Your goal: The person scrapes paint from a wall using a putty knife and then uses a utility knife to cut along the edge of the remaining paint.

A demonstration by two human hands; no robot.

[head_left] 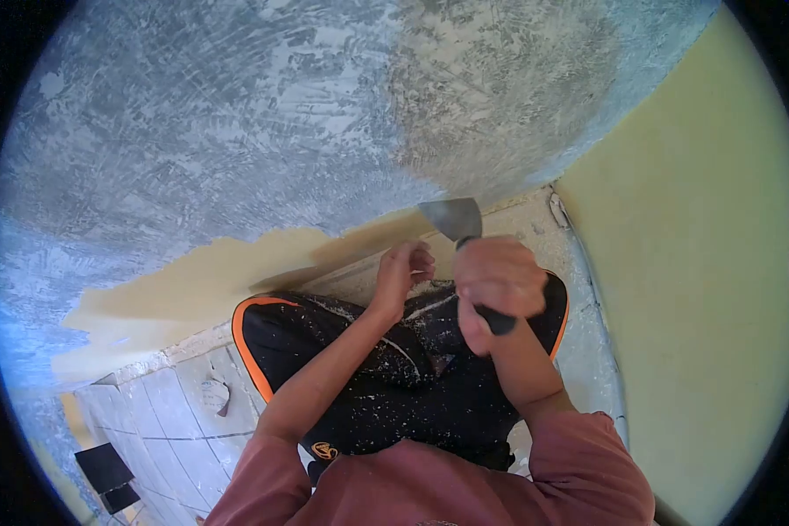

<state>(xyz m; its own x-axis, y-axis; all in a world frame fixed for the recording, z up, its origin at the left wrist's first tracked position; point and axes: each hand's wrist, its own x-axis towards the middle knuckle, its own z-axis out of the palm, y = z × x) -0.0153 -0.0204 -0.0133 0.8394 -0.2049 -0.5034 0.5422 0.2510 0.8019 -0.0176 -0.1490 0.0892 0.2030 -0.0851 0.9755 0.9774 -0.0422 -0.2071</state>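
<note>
In my right hand [501, 279] is a putty knife, gripped by its dark handle [500, 321]. Its wide metal blade [453, 216] points up toward the wall, close to the lower edge of the grey coating. My left hand [406, 270] is empty, fingers loosely curled and a little apart, near the bottom of the wall just left of the knife. Rough grey-blue coating [237, 131] with trowel marks covers most of the wall. Below its ragged edge runs a bare yellowish strip [202, 276].
A yellow-green wall [710, 263] stands at the right. My legs in black trousers [368, 412], speckled with white flakes, are folded close to the wall. Dusty floor tiles [162, 403] lie at the left, with a loose chip [216, 396] and a dark flat object [105, 473] on them.
</note>
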